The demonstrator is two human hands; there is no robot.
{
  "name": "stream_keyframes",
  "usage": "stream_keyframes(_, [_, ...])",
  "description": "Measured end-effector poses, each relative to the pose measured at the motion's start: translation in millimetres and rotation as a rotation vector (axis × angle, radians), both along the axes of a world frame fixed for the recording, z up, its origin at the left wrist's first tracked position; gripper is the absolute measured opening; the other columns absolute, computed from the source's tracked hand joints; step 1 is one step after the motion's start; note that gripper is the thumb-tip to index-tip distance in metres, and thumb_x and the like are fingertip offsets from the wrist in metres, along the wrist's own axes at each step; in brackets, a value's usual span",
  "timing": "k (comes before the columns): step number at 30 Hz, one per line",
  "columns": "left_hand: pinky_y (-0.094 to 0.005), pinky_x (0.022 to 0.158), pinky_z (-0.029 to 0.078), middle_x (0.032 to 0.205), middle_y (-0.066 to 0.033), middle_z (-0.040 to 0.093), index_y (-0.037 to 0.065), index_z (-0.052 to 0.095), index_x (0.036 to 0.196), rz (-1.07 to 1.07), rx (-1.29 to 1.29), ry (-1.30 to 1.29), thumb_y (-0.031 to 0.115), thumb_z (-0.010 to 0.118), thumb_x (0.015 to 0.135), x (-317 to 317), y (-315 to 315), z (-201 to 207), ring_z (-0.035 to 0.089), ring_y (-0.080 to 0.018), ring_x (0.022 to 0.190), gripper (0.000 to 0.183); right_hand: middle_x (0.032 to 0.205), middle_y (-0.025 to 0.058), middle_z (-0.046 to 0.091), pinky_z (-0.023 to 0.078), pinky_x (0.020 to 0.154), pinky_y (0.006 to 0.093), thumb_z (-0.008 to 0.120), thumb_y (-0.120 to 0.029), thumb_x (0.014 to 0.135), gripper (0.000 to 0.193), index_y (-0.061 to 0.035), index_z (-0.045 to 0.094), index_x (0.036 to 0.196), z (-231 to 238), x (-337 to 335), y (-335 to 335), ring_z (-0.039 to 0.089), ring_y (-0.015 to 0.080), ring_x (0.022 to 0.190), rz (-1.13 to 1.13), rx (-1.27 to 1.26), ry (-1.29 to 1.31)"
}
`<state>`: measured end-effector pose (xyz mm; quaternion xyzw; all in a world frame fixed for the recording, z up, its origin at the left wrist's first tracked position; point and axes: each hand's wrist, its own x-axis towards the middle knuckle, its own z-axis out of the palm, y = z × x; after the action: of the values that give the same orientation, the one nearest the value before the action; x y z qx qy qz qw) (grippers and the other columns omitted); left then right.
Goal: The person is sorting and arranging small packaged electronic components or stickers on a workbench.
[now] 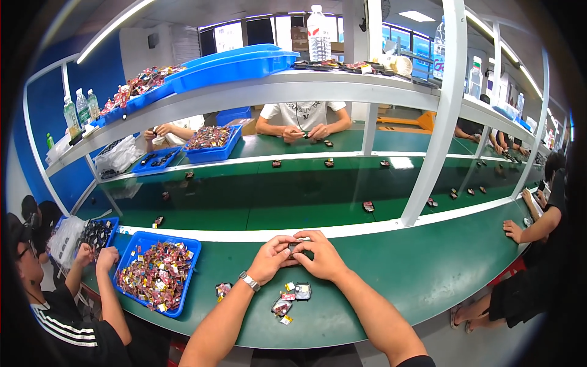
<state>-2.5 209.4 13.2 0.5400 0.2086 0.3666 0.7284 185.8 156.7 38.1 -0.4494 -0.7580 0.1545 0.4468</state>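
My left hand (267, 262), with a metal watch (249, 281) on its wrist, and my right hand (324, 258) meet above the green worktop. Between their fingertips they pinch a small dark casing (294, 246), mostly hidden by the fingers. Just below lie a black-rimmed casing (302, 291) with a pale inside and another casing (282, 306) with red and yellow parts. A small yellow-and-white part (286, 319) rests beside them. Left of my watch, a further casing (224, 290) is partly covered by my forearm.
A blue tray (193, 257) heaped with small red and yellow parts stands on the left, near a seated co-worker (73, 318). Beyond my hands, a white rail (257, 235) borders a green belt (269, 202) carrying scattered casings. A white post (435, 122) rises to the right.
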Motion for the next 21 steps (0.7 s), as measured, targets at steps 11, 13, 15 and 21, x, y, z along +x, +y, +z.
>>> stream_keyframes(11, [-0.0394, 0.099, 0.052, 0.126, -0.0108, 0.058, 0.005, 0.048, 0.128, -0.023, -0.04, -0.041, 0.012, 0.055, 0.098, -3.0, -0.4, 2.5, 0.059, -0.0206, 0.116, 0.031, 0.118, 0.006, 0.062, 0.051, 0.091, 0.0359, 0.071, -0.01, 0.081, 0.013, -0.0081, 0.074, 0.094, -5.6, -8.8, -2.4, 0.055, 0.0254, 0.114, -0.075, 0.026, 0.033])
stream_keyframes(13, [-0.0392, 0.099, 0.052, 0.126, -0.0108, 0.058, 0.005, 0.048, 0.128, -0.027, -0.043, -0.039, 0.012, 0.055, 0.098, -0.7, 0.1, 1.1, 0.059, -0.0207, 0.116, 0.031, 0.118, 0.0057, 0.062, 0.051, 0.09, 0.0355, 0.071, -0.01, 0.081, 0.014, -0.0084, 0.074, 0.094, -7.3, -7.8, -2.8, 0.055, 0.0251, 0.114, -0.1, 0.044, 0.032])
stream_keyframes(15, [-0.0391, 0.099, 0.052, 0.125, -0.0104, 0.059, 0.005, 0.048, 0.127, -0.024, -0.042, -0.046, 0.011, 0.056, 0.098, -0.6, 0.0, 1.6, 0.059, -0.0204, 0.115, 0.031, 0.118, 0.0058, 0.062, 0.051, 0.09, 0.0354, 0.071, -0.01, 0.081, 0.014, -0.0083, 0.074, 0.094, -9.2, -9.2, -2.0, 0.055, 0.0252, 0.114, -0.106, 0.065, 0.035])
stream_keyframes(21, [-0.0389, 0.098, 0.052, 0.126, -0.0102, 0.059, 0.005, 0.048, 0.126, -0.02, -0.045, -0.052, 0.01, 0.057, 0.098, -3.3, 1.3, -1.6, 0.06, -0.0195, 0.115, 0.031, 0.119, 0.0073, 0.062, 0.051, 0.09, 0.0357, 0.07, -0.007, 0.079, 0.016, -0.0072, 0.073, 0.095, -6.7, -13.6, -3.7, 0.055, 0.0263, 0.114, -0.142, 0.131, -0.004])
